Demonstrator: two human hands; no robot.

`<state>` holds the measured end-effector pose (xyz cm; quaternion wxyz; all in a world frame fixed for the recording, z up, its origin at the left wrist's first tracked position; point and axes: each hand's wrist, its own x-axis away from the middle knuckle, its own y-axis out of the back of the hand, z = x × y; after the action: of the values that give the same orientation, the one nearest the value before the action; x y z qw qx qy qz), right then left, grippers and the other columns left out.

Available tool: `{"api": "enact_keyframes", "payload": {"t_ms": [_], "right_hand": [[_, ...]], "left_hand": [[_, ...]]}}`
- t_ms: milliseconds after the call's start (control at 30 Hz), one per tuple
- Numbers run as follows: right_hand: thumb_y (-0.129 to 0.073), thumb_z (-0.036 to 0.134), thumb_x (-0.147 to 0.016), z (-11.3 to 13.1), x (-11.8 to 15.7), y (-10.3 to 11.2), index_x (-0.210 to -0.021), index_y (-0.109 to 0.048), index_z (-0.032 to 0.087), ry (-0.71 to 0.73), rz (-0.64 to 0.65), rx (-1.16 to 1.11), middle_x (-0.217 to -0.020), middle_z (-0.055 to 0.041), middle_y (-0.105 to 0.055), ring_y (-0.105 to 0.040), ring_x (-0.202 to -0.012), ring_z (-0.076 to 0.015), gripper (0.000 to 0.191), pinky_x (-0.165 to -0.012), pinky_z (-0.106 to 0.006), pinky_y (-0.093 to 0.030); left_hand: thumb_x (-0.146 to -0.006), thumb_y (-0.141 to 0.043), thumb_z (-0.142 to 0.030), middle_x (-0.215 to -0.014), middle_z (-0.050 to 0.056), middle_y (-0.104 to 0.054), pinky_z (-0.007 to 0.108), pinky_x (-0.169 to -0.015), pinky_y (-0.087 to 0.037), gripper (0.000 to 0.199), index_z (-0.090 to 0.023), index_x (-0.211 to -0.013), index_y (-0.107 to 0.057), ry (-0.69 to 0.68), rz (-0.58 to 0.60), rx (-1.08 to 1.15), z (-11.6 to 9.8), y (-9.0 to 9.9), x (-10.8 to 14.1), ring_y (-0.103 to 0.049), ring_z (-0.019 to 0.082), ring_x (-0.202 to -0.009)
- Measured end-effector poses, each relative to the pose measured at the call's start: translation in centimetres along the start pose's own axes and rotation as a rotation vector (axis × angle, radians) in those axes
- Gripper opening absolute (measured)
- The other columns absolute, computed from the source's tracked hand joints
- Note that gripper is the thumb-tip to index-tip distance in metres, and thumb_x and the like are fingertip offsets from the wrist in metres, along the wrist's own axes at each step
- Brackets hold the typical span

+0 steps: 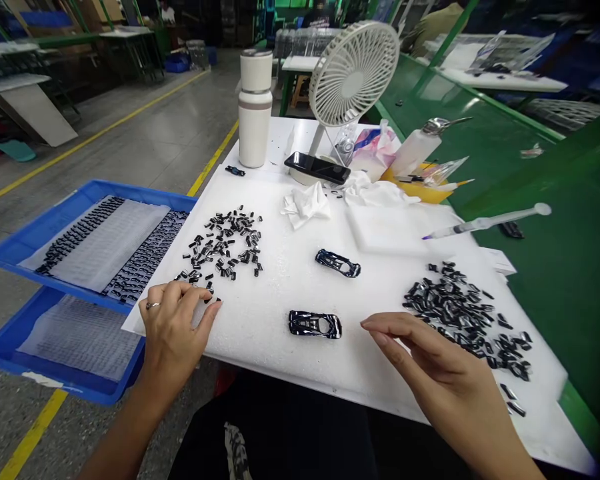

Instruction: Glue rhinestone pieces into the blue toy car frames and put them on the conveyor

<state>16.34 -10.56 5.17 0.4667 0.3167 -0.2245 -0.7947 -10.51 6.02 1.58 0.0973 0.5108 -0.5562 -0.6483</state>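
My left hand [175, 323] is over the left edge of the white foam-topped table, thumb and index finger apart. Its fingertips are at the near end of a scatter of small black glossy pieces [225, 243]; one piece lies close to the thumb. To the right, my right hand [425, 363] hovers with its fingers stretched out and the thumb near the index finger; nothing shows in it. Between my hands lies a black toy car body [315, 325] with an oval opening. A second toy car body [338, 263] sits farther back, turned at an angle.
A heap of black glossy parts [455, 307] covers the right side. Behind stand a white tumbler [255, 113], a fan [353, 80], a phone [317, 167], crumpled tissue [306, 205], a yellow bowl [425, 191] and a syringe [485, 222]. Blue trays [93, 187] sit lower left.
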Motion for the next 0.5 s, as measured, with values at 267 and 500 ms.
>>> {"api": "enact_keyframes", "payload": {"t_ms": [267, 500], "right_hand": [[-0.059, 0.026, -0.089, 0.0, 1.0, 0.1, -0.093, -0.065, 0.028, -0.010, -0.023, -0.058, -0.095, 0.0027, -0.068, -0.064, -0.089, -0.0115, 0.007, -0.076, -0.017, -0.048], [-0.057, 0.022, -0.090, 4.7, 1.9, -1.7, -0.092, -0.066, 0.024, -0.085, 0.027, -0.341, -0.090, -0.0002, -0.066, -0.063, -0.080, -0.0108, 0.009, -0.070, -0.018, -0.048]], "left_hand": [[-0.084, -0.065, -0.015, -0.088, 0.005, -0.059, 0.040, -0.078, -0.034, 0.005, -0.020, -0.085, -0.063, -0.036, -0.072, 0.216, -1.3, 0.2, 0.0, -0.049, 0.027, -0.090], [-0.089, -0.055, -0.004, -0.075, 0.001, -0.055, 0.026, -0.067, -0.045, 0.012, -0.015, -0.085, -0.052, -0.100, -0.009, 0.769, -7.8, 2.8, 0.3, -0.051, 0.014, -0.076]]}}
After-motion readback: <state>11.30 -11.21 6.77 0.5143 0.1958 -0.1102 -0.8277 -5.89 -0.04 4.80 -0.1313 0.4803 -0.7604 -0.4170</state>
